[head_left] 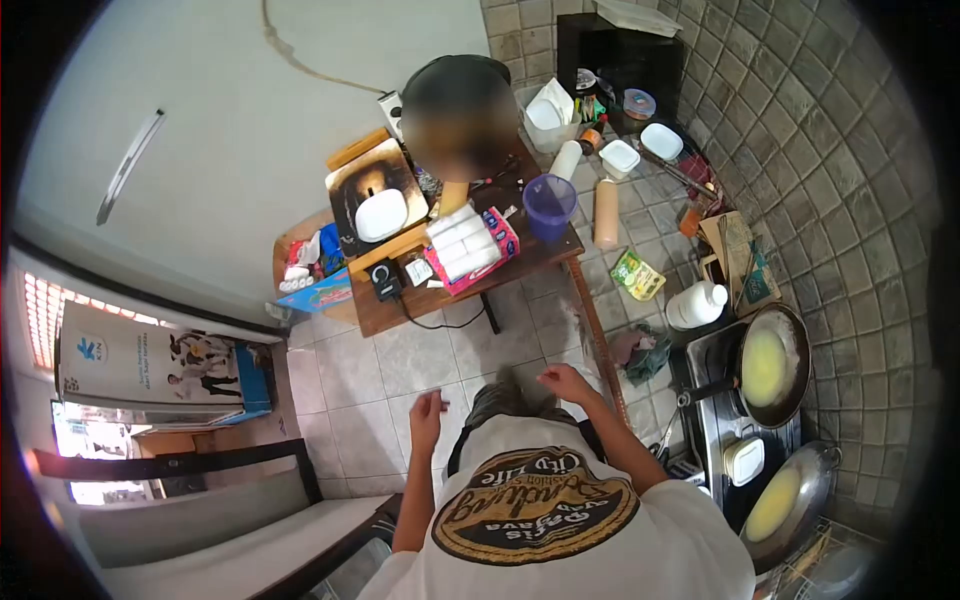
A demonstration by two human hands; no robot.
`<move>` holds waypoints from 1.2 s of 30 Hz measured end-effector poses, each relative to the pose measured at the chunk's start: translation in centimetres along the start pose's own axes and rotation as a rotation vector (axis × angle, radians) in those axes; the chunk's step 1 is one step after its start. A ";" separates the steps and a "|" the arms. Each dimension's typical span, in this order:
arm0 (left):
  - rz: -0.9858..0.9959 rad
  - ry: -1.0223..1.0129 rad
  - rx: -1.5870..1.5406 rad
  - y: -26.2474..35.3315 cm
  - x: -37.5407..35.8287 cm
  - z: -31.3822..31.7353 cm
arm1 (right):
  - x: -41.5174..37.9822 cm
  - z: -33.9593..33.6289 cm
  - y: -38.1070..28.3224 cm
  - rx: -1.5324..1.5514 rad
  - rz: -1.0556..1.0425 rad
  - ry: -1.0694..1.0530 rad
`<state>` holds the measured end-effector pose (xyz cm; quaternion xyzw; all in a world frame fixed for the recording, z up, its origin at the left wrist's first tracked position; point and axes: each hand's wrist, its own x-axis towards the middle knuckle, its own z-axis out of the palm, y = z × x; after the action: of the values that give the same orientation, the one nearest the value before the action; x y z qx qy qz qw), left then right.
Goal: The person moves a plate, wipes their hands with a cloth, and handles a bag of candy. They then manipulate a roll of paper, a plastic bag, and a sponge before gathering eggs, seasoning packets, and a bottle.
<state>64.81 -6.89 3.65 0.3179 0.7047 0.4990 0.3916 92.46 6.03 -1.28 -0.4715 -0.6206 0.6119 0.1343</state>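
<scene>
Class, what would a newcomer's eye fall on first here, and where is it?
Probably the far pan and near pan at right, each holding bright yellow food. Then the purple tub near the table's right end, and the gold-and-black shirt print at the bottom.

Free gap over floor [345, 368] by table [385, 318]; 2 pans [795, 392] & 1 handle [710, 390] block stove [708, 362].

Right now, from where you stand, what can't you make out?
All in the head view:
- Whatever the blurred patch at the wooden table covers: blurred.
- Fine print on the green and yellow packet: too small.
- What lies beneath the upper pan and lower pan: hidden by the pans.
- The rest of the wire rack: cut off by the bottom edge.
</scene>
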 end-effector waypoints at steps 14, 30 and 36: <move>0.496 -0.752 0.303 24.5 33.6 24.3 | 4.6 -13.6 -3.1 0.007 0.155 0.415; 0.503 -1.255 0.850 22.7 42.4 29.0 | 9.3 -15.9 -5.1 0.264 0.452 0.521; 0.484 -1.196 0.952 23.6 44.6 27.7 | 12.4 -18.8 -4.1 0.082 0.423 0.424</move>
<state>68.36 50.22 10.20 0.8086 0.4239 -0.0392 0.4061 98.25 27.98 1.29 -0.7018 -0.4413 0.5388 0.1493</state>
